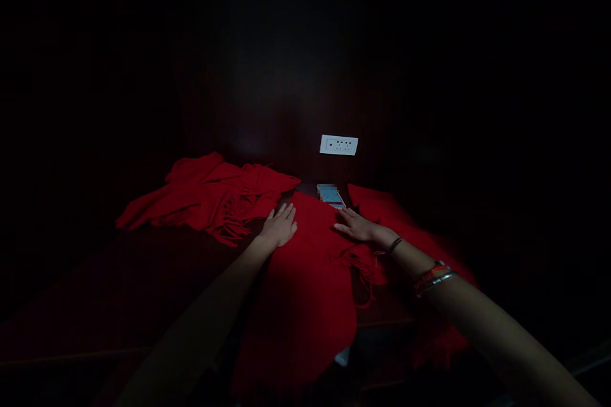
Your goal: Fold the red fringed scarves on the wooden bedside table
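Note:
A red scarf (310, 280) with fringe lies over the dark tabletop and hangs down past its front edge. My left hand (279, 226) rests flat on the scarf's left side, fingers stretched out. On the far right part of the same cloth lies my right hand (356, 225), palm down with fingers extended. Neither hand grips anything. To the left is a crumpled heap of red fringed cloth (205, 197). More red cloth (396, 216) spreads to the right, partly under my right forearm.
Behind the scarf, a phone (333, 194) with a lit screen lies near the wall. A white socket panel (338, 145) is set in the dark wall above it. The table's front edge (382, 323) shows faintly. Deep shadow hides both sides.

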